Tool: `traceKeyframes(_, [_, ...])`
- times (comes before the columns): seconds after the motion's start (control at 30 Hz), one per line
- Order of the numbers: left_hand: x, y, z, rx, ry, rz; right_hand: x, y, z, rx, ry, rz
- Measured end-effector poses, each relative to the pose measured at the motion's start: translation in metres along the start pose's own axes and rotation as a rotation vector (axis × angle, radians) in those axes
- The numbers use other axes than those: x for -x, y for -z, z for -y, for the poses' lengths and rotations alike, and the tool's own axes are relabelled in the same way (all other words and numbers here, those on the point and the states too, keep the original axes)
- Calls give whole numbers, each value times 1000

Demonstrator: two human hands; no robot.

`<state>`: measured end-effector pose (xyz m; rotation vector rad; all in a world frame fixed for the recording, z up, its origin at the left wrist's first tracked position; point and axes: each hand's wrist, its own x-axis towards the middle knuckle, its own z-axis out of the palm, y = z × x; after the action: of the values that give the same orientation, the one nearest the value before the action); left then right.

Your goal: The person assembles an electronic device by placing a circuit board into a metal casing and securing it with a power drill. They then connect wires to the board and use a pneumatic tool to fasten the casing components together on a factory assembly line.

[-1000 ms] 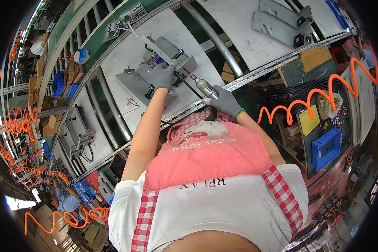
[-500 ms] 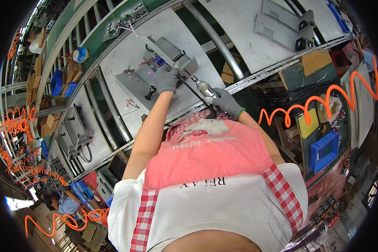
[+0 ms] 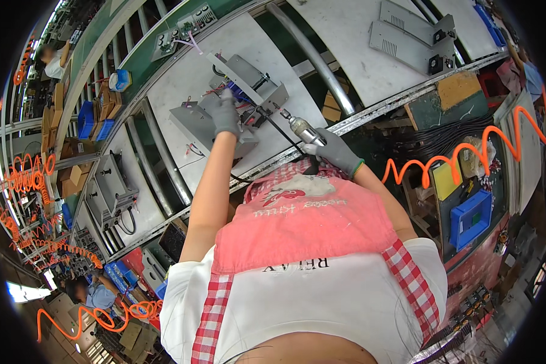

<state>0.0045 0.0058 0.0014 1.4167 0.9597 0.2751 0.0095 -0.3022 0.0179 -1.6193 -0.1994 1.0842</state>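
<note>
My right hand (image 3: 340,153), in a grey glove, is closed around a silver power screwdriver (image 3: 304,129) whose bit end points up and left toward the metal casing. My left hand (image 3: 225,115), also gloved, is over the open grey metal casing (image 3: 191,124), fingers partly spread; a small thing between them cannot be made out. Beside its fingertips are blue and red wires (image 3: 239,94) and an upright grey panel (image 3: 242,76). A black cable (image 3: 279,128) runs from the casing's near side toward my apron.
Circuit boards (image 3: 185,27) lie beyond the casing, joined to purple leads. Another grey casing (image 3: 109,191) stands at left, and vented panels (image 3: 406,45) lie at right. Metal rollers (image 3: 318,60) separate the boards. An orange coiled hose (image 3: 467,155) and blue tray (image 3: 470,219) are at right.
My left hand has moved left, off the casing's near corner by the black cable to over its wires. My right hand keeps hold of the screwdriver, slightly shifted right.
</note>
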Motion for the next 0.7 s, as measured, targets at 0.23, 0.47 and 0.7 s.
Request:
traceKeyframes(0.23, [33,37,-24,515,123,243,49,-24,29,-91,1,-18])
traceKeyframes(0.47, [62,71,-16,477,240,541,69,-79,47,34,125,-46])
traceKeyframes(0.7, [90,100,-28,452,228,564,80,-138,45,39,167,-62])
